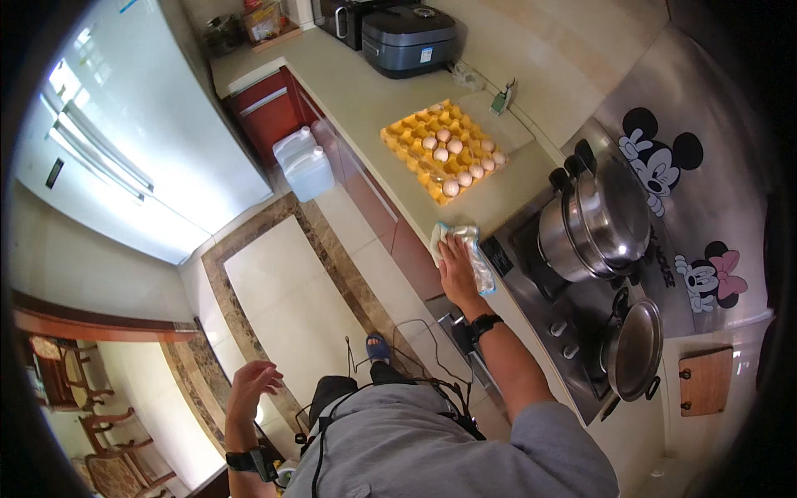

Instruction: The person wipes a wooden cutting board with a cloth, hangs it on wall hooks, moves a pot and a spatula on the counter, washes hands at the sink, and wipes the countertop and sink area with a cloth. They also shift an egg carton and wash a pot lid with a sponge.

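My right hand (459, 271) lies over a white cloth with blue edging (482, 261), pressing it to the front edge of the countertop (517, 205) beside the gas stove (535, 305). Part of the cloth is hidden under the fingers. Off to the left, my left hand (254, 383) hangs in the air above the floor, holding nothing, its fingers loosely bent. Just beyond the cloth sits a yellow egg tray (414, 155) with several brown eggs (455, 146) in its cups and many bare cups.
A lidded steel steamer pot (576, 230) and a lidded pan (635, 352) stand on the stove. A dark rice cooker (408, 46) is further along the counter. Plastic jugs (311, 171) stand on the floor near the fridge (143, 124). Cables (429, 324) hang near my legs.
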The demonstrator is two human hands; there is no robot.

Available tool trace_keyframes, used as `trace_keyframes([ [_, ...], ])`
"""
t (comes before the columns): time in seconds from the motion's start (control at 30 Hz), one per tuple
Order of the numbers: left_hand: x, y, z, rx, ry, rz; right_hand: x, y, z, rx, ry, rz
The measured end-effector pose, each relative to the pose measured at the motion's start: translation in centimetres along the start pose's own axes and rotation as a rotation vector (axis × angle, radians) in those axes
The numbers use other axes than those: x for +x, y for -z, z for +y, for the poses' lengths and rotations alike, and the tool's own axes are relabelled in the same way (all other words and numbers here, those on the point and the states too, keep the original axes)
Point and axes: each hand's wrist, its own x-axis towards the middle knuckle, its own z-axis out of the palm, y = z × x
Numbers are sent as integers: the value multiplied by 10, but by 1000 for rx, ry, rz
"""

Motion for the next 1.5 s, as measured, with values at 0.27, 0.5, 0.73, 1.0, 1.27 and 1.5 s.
trace_keyframes([
  [0.27,212,-50,92,311,-226,-355,22,-11,-9,0,-187,29],
  [0.5,390,-97,192,324,-295,-656,38,-11,-23,-62,-325,60],
  [0.73,493,-143,277,305,-247,-766,70,22,-42,114,-790,150],
  [1.0,554,-210,328,177,-85,-804,129,39,3,936,-1086,707],
  [1.27,582,-246,344,196,116,-912,159,11,63,1292,-1029,835],
  [1.5,589,-261,353,236,167,-1001,183,15,60,1419,-910,805],
])
